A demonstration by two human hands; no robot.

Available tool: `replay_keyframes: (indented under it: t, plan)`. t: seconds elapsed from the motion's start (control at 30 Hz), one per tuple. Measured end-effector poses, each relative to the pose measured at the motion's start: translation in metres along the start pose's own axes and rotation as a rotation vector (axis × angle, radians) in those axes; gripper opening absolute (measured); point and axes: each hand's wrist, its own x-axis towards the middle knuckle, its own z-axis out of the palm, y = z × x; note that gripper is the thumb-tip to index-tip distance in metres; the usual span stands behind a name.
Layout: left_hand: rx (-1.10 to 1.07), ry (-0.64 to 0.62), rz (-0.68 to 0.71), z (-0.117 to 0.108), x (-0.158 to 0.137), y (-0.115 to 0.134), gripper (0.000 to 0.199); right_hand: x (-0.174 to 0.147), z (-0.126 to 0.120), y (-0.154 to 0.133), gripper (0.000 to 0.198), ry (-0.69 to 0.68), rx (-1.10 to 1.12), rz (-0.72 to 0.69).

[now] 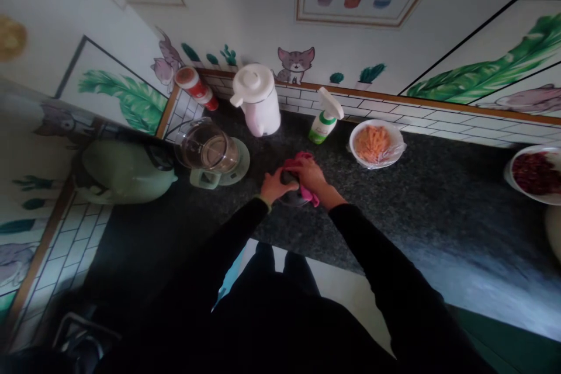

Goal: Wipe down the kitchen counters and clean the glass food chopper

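Both hands are close together over the dark countertop. My left hand curves its thumb and fingers round a small dark round-looking object, whose kind I cannot make out. My right hand is closed on a bright pink cloth and presses it against the far right side of that object. Part of the cloth shows beyond the fingers, and part hangs down on the right. Below the hands, a greyish rounded edge shows, partly covered.
Left of the hands stand a clear mixing bowl on a pale green base and a green appliance. Behind are a white jug, a red canister and a spray bottle. To the right are a bowl of orange shreds and a dark-red-filled bowl.
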Motion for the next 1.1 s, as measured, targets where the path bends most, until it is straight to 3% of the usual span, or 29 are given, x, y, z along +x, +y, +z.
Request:
replay_keyframes:
  t: [0.17, 0.37, 0.43, 0.53, 0.7, 0.87, 1.0, 1.1]
  plan:
    - [0.012, -0.015, -0.002, -0.001, -0.002, 0.001, 0.105, -0.025, -0.001, 0.009, 0.048, 0.085, -0.033, 0.147]
    - [0.004, 0.003, 0.001, -0.003, -0.005, 0.003, 0.101, 0.002, 0.002, -0.014, 0.04, 0.016, -0.001, 0.069]
    - [0.013, -0.007, 0.009, -0.004, -0.005, 0.003, 0.101, -0.014, 0.006, -0.008, 0.045, 0.087, 0.015, 0.137]
    - [0.029, -0.02, 0.016, -0.005, -0.004, 0.002, 0.103, -0.065, 0.023, -0.002, 0.054, 0.216, 0.015, 0.279]
    - [0.027, -0.012, 0.02, -0.005, -0.005, 0.002, 0.103, -0.134, 0.062, -0.034, 0.06, 0.326, 0.004, 0.397]
    - [0.001, 0.032, 0.037, -0.004, -0.007, 0.0, 0.092, -0.157, 0.064, -0.05, 0.048, 0.362, 0.214, 0.387]
    - [-0.173, 0.051, -0.062, 0.007, -0.011, -0.009, 0.079, -0.164, 0.046, -0.048, 0.038, 0.567, 0.43, 0.446]
    - [-0.247, 0.03, -0.134, 0.018, -0.016, -0.016, 0.066, -0.164, 0.041, -0.058, 0.036, 0.638, 0.475, 0.396]
